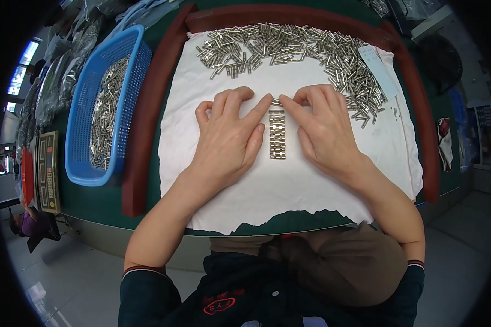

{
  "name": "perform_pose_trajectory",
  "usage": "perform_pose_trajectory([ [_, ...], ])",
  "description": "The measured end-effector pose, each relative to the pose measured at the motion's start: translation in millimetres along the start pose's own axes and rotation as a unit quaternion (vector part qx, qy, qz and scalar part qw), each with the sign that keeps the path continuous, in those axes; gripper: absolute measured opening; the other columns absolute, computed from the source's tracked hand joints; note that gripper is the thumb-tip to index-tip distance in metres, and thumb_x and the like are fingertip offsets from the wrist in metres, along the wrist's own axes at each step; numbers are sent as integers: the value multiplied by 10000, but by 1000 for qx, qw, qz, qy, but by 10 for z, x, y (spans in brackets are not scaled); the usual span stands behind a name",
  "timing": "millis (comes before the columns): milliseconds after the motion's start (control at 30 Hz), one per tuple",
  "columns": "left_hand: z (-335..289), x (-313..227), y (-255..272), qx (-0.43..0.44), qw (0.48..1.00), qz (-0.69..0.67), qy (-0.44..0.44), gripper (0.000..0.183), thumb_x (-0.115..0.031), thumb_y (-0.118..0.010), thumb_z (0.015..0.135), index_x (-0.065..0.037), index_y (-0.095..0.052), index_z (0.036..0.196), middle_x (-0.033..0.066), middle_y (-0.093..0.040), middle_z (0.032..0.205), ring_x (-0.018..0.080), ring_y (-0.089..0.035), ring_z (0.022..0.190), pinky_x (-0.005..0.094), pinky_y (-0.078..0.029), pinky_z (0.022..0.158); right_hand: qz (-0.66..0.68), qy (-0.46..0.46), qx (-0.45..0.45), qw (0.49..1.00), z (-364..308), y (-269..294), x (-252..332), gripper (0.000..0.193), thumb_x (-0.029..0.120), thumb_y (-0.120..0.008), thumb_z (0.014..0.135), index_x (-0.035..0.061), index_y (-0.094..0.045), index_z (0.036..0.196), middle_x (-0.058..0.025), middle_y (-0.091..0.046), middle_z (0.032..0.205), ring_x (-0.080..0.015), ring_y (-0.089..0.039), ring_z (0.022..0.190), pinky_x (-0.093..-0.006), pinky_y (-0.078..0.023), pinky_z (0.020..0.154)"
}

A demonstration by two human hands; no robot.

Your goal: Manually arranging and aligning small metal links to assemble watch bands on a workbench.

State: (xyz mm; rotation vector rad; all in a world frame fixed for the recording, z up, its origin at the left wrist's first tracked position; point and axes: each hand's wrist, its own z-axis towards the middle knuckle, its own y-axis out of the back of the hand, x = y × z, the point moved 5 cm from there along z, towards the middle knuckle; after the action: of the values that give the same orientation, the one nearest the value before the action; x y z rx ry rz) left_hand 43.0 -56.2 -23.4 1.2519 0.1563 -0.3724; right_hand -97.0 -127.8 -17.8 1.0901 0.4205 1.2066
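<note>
A narrow strip of small silvery metal links (277, 136), like a watch band, lies lengthwise on the white cloth (223, 201) between my hands. My left hand (226, 131) is at its left side, index finger stretched to the far end and thumb apart. From the right, my right hand (324, 128) reaches to the same end with its index finger. Both index fingertips touch the ends of a short metal link piece (276, 102) there. The other fingers of each hand are bent and spread. Neither hand closes around anything.
Many loose metal link pieces (289, 43) are heaped along the far and right cloth. A dark red wooden frame (142, 136) borders the work area on three sides. Left of it stands a blue basket (84, 177) with more pieces. A pale paper slip (379, 73) lies at right.
</note>
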Motion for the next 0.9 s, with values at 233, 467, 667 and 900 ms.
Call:
perform_pose_trajectory([
  [233,0,-16,47,-28,999,-23,-2,352,-106,-587,846,-45,-654,1187,111,-529,1178,240,-468,1146,449,-271,947,16,4,-12,1000,-12,16,5,391,-41,-610,685,15,-663,1067,-75,-554,978,-258,-507,968,-392,-378,826],
  [467,-2,-34,76,-43,998,-32,-11,308,-79,-604,823,-41,-663,1123,108,-541,1165,244,-484,1128,444,-278,939,24,5,-17,1000,-17,17,7,374,-39,-617,679,29,-669,1043,-70,-552,963,-255,-507,958,-387,-379,816],
  [667,-2,-33,59,-13,999,-37,9,329,-55,-564,849,-79,-648,1167,105,-533,1219,258,-463,1174,429,-264,999,29,7,-25,999,-23,27,6,350,-39,-621,677,41,-672,1014,-61,-551,943,-250,-510,945,-384,-379,809],
  [900,-2,-36,73,-30,999,-31,-6,302,-59,-589,831,-61,-654,1126,102,-541,1189,252,-478,1143,436,-276,962,30,12,-27,999,-24,32,7,330,-26,-635,672,41,-678,992,-54,-553,926,-244,-514,934,-382,-379,807],
])
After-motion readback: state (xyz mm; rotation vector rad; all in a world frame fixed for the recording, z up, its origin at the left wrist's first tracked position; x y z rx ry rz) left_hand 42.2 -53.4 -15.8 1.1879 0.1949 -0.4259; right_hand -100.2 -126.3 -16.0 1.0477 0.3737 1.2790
